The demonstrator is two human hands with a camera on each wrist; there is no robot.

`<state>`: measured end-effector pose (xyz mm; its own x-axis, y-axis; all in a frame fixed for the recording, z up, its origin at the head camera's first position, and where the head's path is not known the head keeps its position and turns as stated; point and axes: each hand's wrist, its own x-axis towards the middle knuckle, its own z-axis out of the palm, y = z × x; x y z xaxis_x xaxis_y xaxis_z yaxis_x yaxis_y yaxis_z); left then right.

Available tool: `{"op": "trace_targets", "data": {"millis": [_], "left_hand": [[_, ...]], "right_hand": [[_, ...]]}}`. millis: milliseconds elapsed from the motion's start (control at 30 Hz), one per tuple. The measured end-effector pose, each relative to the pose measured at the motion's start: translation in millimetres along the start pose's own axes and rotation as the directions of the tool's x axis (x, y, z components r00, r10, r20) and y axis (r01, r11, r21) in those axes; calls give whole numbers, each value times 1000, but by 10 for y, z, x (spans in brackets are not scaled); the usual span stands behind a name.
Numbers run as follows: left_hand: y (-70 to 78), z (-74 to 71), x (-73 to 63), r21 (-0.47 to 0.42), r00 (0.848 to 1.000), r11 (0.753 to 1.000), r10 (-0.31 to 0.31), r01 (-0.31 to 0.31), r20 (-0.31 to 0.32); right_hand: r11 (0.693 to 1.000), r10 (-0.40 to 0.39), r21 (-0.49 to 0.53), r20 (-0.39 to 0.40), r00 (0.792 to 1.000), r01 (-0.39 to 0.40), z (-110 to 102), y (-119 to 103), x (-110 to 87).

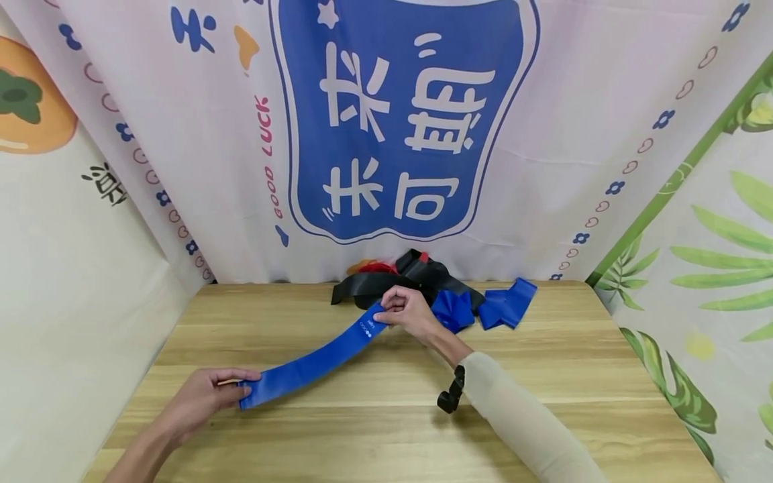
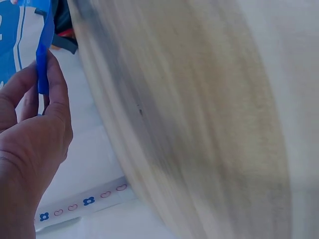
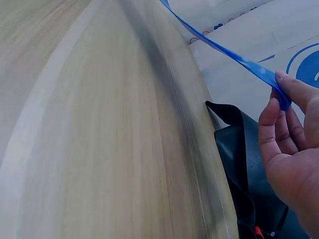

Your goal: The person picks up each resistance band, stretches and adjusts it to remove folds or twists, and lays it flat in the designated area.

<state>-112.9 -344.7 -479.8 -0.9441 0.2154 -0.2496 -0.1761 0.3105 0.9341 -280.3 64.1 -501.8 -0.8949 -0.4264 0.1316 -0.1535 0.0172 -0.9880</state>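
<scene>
A flat blue resistance band (image 1: 317, 362) with small white print near its right end stretches between the two hands above the table. My left hand (image 1: 202, 399) pinches its lower left end between thumb and fingers. At the upper right end, my right hand (image 1: 410, 314) grips the band between thumb and curled fingers. In the left wrist view the blue band (image 2: 43, 64) runs upward out of the left fingers. The right wrist view shows the band (image 3: 234, 57) slanting away from the right fingertips, seen nearly edge-on.
Behind the right hand, black bands (image 1: 368, 285) lie heaped at the table's back edge with some red material (image 1: 377, 268). Two folded blue bands (image 1: 453, 310) (image 1: 508, 303) lie to their right. A printed curtain (image 1: 241, 255) hangs behind the wooden table (image 1: 362, 436).
</scene>
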Motion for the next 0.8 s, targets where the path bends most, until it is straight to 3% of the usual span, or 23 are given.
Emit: {"op": "trace_targets", "data": {"millis": [200,367,600,800], "left_hand": [[-99,-13,-87,-32,995,999,44,-42,85],[-234,7,-184,-63,983,997,62,-52,175],[-330,88,-306,-66,975,997,54,-40,216],[-362,158,-376,-29,978,998,67,-62,195]], "right_hand": [[996,-5,-88,-1,1000,5,61,22,81],[998,-21,-66,14,1000,22,140,36,150],[994,-49,-100,2,999,49,295,44,241],[988,-90,-132,-26,996,86,428,89,328]]}}
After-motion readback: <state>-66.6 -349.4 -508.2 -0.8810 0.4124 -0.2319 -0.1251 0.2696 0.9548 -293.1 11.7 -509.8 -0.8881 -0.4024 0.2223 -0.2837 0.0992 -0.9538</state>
